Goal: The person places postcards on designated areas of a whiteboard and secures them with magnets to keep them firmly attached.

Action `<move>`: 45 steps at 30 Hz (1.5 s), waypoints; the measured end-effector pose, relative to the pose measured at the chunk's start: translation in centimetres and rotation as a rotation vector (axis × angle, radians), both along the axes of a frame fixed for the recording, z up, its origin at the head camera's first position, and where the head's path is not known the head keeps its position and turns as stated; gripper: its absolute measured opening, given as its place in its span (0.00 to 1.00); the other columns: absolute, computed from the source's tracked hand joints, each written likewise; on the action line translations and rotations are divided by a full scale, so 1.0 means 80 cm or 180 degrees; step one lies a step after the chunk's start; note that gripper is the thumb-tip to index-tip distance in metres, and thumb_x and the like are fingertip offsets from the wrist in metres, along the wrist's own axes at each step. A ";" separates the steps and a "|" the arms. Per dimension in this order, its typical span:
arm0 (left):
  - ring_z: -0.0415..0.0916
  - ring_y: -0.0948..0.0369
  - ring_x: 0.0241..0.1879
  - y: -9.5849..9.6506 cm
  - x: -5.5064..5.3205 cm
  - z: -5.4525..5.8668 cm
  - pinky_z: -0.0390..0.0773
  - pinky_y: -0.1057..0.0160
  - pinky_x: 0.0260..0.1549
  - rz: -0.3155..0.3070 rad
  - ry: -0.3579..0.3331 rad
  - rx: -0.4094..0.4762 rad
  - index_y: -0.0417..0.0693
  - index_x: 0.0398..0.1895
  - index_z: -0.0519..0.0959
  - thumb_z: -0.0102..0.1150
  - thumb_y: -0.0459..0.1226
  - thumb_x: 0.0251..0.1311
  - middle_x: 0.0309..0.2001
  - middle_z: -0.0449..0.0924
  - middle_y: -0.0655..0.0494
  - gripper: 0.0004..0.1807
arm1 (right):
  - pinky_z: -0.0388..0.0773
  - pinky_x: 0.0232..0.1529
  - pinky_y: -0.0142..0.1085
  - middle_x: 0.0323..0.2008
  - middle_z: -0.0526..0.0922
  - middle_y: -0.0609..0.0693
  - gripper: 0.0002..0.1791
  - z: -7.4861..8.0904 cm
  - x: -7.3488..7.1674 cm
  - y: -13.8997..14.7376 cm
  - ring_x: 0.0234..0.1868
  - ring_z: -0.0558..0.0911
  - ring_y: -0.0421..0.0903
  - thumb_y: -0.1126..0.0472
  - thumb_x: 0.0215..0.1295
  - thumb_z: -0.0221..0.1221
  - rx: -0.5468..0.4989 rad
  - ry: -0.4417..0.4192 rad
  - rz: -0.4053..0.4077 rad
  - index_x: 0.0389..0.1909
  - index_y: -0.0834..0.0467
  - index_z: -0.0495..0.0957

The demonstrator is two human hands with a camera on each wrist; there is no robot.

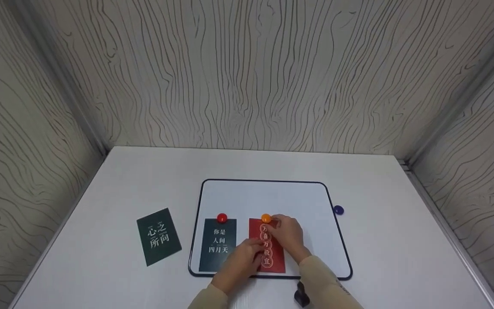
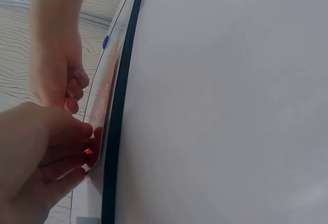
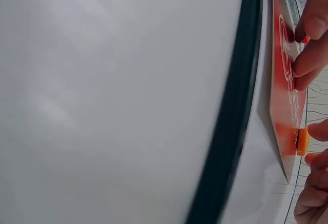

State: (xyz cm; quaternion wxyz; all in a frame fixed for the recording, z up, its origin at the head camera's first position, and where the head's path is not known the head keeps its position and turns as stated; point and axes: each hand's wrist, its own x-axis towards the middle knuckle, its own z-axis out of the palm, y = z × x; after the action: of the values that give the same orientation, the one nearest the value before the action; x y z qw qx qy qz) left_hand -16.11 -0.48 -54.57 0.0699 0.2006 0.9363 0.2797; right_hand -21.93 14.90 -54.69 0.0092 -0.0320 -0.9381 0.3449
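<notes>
A red card (image 1: 278, 262) with white characters lies on a framed whiteboard (image 1: 290, 199), an orange round magnet (image 1: 266, 218) at its top edge. My right hand (image 1: 290, 236) pinches this magnet between thumb and index finger; the right wrist view has the fingertips at both sides of the magnet (image 3: 303, 141). With fingers extended, my left hand (image 1: 242, 259) rests on the card's lower left part, holding it against the board. Left of it, a dark green card (image 1: 217, 234) sits on the board under a red magnet (image 1: 222, 218).
Another dark green card (image 1: 160, 236) lies tilted on the white table (image 1: 144, 176), left of the board. By the board's right edge is a dark blue magnet (image 1: 338, 210). A small black object (image 1: 301, 297) shows beside the right sleeve. Patterned walls (image 1: 247, 77) enclose the table.
</notes>
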 end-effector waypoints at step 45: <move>0.82 0.61 0.43 -0.081 -0.003 -0.002 0.84 0.62 0.45 0.0625 0.0332 0.0683 0.48 0.48 0.82 0.55 0.36 0.64 0.43 0.84 0.54 0.12 | 0.74 0.27 0.30 0.27 0.84 0.54 0.04 0.022 0.040 0.092 0.26 0.78 0.41 0.67 0.57 0.61 -0.0070 -0.0116 -0.0222 0.31 0.64 0.82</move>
State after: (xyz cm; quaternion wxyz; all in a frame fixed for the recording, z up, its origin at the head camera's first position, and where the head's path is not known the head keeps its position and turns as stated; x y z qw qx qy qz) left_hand -16.35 -6.93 -54.73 -0.0284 0.1286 0.9185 0.3728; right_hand -18.76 22.24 -52.89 0.0039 -0.0711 -0.9325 0.3540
